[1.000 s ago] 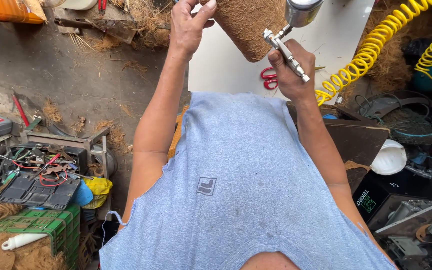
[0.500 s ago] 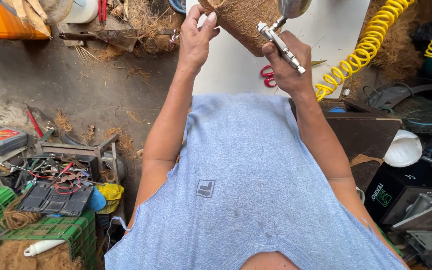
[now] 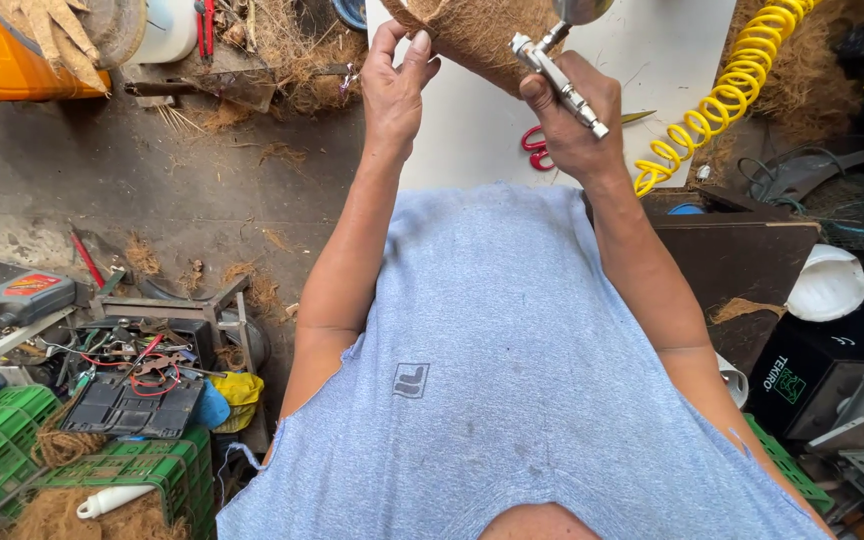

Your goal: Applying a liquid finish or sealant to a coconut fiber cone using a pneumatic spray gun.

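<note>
Left hand [image 3: 397, 85] grips the edge of a brown fibre shell [image 3: 477, 35], held up ahead of the chest. Right hand [image 3: 572, 120] is clenched around a metal airbrush [image 3: 557, 72], nozzle against the shell. Shell judged light, stiff, rough, non-slip; rim offers the surest hold.

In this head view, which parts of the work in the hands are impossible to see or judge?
- Coconut-fibre piece in the left hand: its top is cut off by the upper edge.
- Airbrush in the right hand: its nozzle tip cannot be made out; its cup leaves the frame.
- Red scissors: partly hidden behind the right hand.
- Yellow coiled hose: its join to the airbrush is not visible.
</note>
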